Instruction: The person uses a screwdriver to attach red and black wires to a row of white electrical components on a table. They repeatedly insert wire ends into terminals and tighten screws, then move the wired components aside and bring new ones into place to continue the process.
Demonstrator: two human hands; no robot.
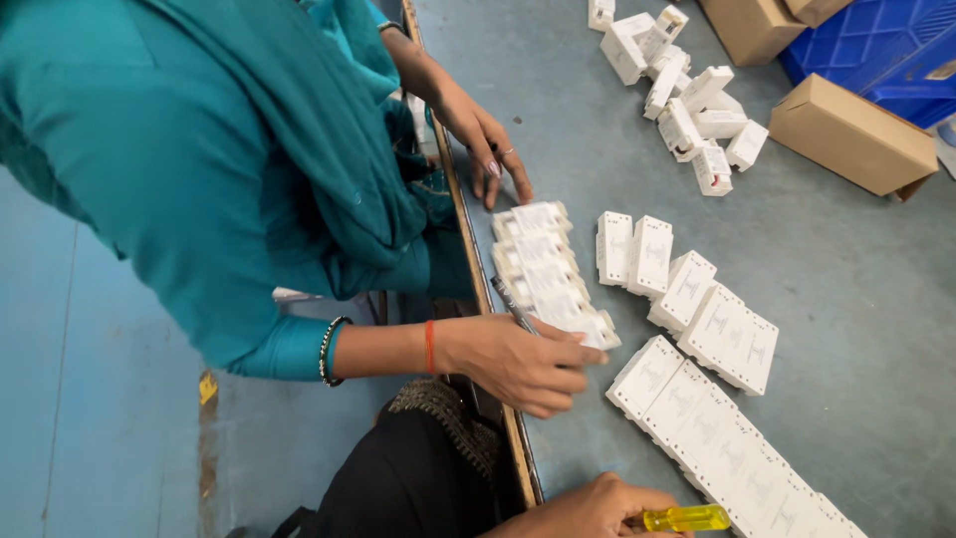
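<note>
At lower centre, the right hand (597,510) wraps its fingers round the yellow screwdriver (687,518), judged light, rigid, smooth; grip mid-handle.

Right hand (590,510), seemingly clenched, low in view.

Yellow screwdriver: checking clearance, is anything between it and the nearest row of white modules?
Nothing visible does. The right hand holds the yellow screwdriver, and only bare grey table separates it from the row of white modules. The co-worker's hand rests further up.
</note>
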